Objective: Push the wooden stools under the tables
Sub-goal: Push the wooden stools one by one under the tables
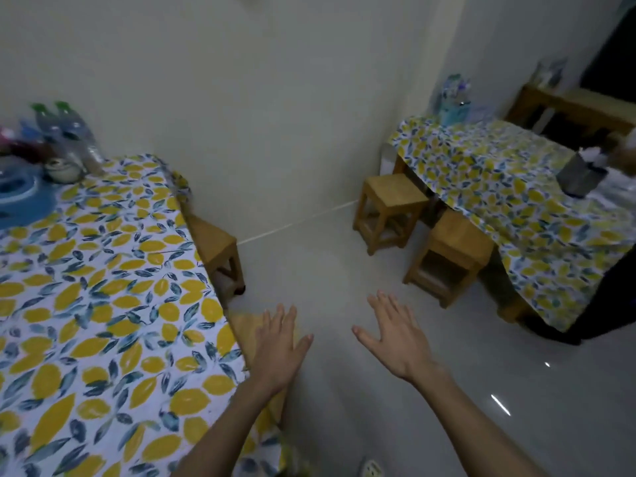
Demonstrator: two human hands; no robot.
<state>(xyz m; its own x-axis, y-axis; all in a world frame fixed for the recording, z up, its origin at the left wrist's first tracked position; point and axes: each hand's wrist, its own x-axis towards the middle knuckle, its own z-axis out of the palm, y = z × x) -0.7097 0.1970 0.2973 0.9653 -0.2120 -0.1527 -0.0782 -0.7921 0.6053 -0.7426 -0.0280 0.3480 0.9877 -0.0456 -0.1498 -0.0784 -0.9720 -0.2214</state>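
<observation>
Two tables wear lemon-print cloths: the near table (103,287) on the left and the far table (509,187) at the right. A wooden stool (220,249) sticks out partway from under the near table's far edge. Another stool (246,330) shows just below my left hand (278,346), mostly tucked under the near table. By the far table, one stool (389,208) stands out on the floor and a second stool (451,249) is half under the cloth. My right hand (395,339) hovers over bare floor. Both hands are empty with fingers spread.
Water bottles (69,132), a small bowl and a blue plate crowd the near table's far left corner. A metal cup (581,177) and a bagged item (452,98) sit on the far table. White wall behind, glossy tiled floor (327,270) between the tables, wooden furniture at the far right.
</observation>
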